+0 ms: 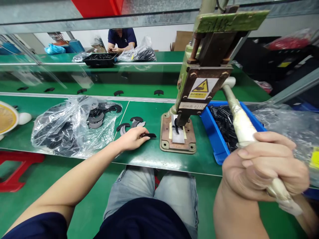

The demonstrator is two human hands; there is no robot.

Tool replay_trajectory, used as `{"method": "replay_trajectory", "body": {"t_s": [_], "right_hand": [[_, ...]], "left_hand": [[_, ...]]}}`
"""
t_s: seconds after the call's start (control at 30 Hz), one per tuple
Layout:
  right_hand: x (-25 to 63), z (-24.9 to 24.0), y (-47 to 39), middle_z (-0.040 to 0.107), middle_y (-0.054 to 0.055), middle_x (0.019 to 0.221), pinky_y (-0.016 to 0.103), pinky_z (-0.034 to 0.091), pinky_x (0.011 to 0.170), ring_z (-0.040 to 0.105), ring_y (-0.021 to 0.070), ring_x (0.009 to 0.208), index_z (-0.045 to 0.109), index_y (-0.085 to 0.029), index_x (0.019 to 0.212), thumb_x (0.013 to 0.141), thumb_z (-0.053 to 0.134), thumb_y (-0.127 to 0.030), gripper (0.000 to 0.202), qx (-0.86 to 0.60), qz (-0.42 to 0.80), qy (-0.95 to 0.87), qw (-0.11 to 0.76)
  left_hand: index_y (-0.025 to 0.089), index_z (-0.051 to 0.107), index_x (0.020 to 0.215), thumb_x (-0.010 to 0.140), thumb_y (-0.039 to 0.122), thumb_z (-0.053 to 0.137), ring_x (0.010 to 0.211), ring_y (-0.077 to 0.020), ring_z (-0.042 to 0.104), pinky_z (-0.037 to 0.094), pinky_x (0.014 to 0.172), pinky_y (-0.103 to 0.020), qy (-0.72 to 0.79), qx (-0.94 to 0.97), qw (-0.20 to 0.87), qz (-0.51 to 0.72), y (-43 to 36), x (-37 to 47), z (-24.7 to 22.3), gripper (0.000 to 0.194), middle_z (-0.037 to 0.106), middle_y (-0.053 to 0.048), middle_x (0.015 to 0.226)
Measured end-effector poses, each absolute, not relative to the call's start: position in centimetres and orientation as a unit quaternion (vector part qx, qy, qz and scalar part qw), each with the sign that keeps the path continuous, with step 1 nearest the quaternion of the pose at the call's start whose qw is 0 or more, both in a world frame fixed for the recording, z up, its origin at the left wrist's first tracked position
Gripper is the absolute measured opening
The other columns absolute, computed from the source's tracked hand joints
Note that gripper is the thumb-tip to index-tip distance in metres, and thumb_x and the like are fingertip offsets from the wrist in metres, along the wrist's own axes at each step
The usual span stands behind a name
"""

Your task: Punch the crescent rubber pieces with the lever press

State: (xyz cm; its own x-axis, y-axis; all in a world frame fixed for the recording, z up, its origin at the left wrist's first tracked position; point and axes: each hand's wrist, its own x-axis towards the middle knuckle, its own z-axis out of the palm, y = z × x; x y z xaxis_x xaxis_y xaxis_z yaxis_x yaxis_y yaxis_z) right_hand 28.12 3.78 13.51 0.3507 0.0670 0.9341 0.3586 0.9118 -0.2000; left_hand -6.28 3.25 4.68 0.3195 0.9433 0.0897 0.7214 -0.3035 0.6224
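My left hand (133,137) pinches a small black curved part (150,135) just above the green bench, left of the press. Beside its fingers lie several loose dark curved parts (136,119). My right hand (266,166) is wrapped round the pale, wrapped lever (243,124) of the hand press (191,86). On the press base (164,132), a dark curved piece (176,126) stands on the light metal plate under the ram. A clear plastic bag (72,126) of dark curved parts lies to the left.
A blue bin (215,144) of black pieces stands right of the press. Beyond the bench, a green belt (139,79) carries several spaced black parts. A person (122,39) sits across it, near a black tray (99,63) and bags. At far left is a round yellow-faced object (7,120).
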Motion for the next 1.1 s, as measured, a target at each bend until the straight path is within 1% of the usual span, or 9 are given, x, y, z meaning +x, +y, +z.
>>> {"method": "replay_trajectory", "body": {"t_s": [0.07,0.2,0.3,0.37,0.53,0.7,0.77,0.93,1.1], "right_hand": [[28.1,13.5,3.8,0.038,-0.007,0.043,0.041,0.046,0.074,0.043,0.0078,0.043,0.030,-0.018,0.050,0.094,0.073,-0.055,0.071,-0.190,-0.092,-0.563,0.799],[28.1,13.5,3.8,0.036,-0.007,0.043,0.040,0.047,0.076,0.043,0.0072,0.043,0.029,-0.018,0.052,0.094,0.072,-0.055,0.071,-0.194,-0.094,-0.564,0.797],[28.1,13.4,3.8,0.035,-0.008,0.044,0.039,0.046,0.076,0.043,0.0066,0.043,0.029,-0.017,0.052,0.095,0.072,-0.055,0.071,-0.190,-0.092,-0.565,0.797],[28.2,13.4,3.7,0.036,-0.008,0.044,0.038,0.046,0.077,0.043,0.0061,0.044,0.029,-0.017,0.053,0.095,0.073,-0.054,0.071,-0.188,-0.093,-0.568,0.796],[28.2,13.5,3.6,0.035,-0.008,0.045,0.038,0.048,0.081,0.045,0.0054,0.046,0.027,-0.016,0.054,0.096,0.072,-0.051,0.071,-0.185,-0.089,-0.574,0.793],[28.2,13.4,4.0,0.033,-0.008,0.044,0.036,0.047,0.078,0.044,0.0051,0.045,0.022,-0.017,0.054,0.094,0.075,-0.048,0.072,-0.158,-0.094,-0.574,0.798],[28.3,13.4,4.0,0.032,-0.008,0.045,0.036,0.047,0.078,0.044,0.0054,0.046,0.023,-0.017,0.055,0.094,0.074,-0.048,0.072,-0.162,-0.093,-0.576,0.796],[28.3,13.5,3.7,0.034,-0.007,0.045,0.036,0.047,0.079,0.044,0.0055,0.046,0.026,-0.016,0.055,0.096,0.071,-0.049,0.070,-0.178,-0.093,-0.577,0.792],[28.1,13.6,3.4,0.033,-0.007,0.044,0.037,0.046,0.079,0.043,0.0057,0.046,0.025,-0.017,0.054,0.095,0.071,-0.050,0.071,-0.188,-0.087,-0.572,0.794]], "left_hand": [[0.023,0.066,0.092,0.098,0.050,0.066,0.071,-0.0188,0.067,0.053,0.065,-0.030,0.558,0.736,0.294,0.247,3.9,-5.8,5.0,0.027,0.069,-0.001,0.079],[0.023,0.055,0.090,0.096,0.064,0.066,0.052,-0.0133,0.061,0.045,0.049,-0.023,0.567,0.619,0.452,0.303,5.6,-3.6,5.2,0.043,0.068,0.002,0.065],[0.022,0.051,0.087,0.093,0.063,0.072,0.043,-0.0104,0.057,0.040,0.045,-0.020,0.553,0.563,0.518,0.329,7.3,-1.3,5.3,0.046,0.066,0.001,0.057],[0.021,0.051,0.088,0.094,0.057,0.074,0.044,-0.0104,0.060,0.042,0.045,-0.019,0.536,0.551,0.543,0.339,8.4,0.3,5.3,0.044,0.068,0.000,0.058],[0.019,0.051,0.093,0.096,0.047,0.076,0.047,-0.0123,0.066,0.046,0.046,-0.017,0.520,0.544,0.565,0.338,10.0,2.8,5.6,0.037,0.069,0.000,0.058],[0.018,0.052,0.094,0.100,0.036,0.074,0.047,-0.0143,0.069,0.048,0.045,-0.016,0.524,0.546,0.580,0.302,10.3,3.5,6.2,0.028,0.068,0.000,0.055],[0.018,0.053,0.093,0.099,0.037,0.074,0.049,-0.0158,0.071,0.049,0.045,-0.017,0.531,0.541,0.581,0.296,10.4,3.6,6.4,0.029,0.068,0.000,0.055],[0.019,0.054,0.089,0.096,0.046,0.076,0.051,-0.0170,0.073,0.050,0.045,-0.017,0.559,0.536,0.561,0.294,10.6,4.0,6.5,0.036,0.069,-0.002,0.056],[0.019,0.053,0.087,0.095,0.044,0.078,0.049,-0.0160,0.071,0.052,0.046,-0.017,0.563,0.514,0.582,0.283,10.9,4.3,6.4,0.037,0.068,-0.002,0.054]]}}
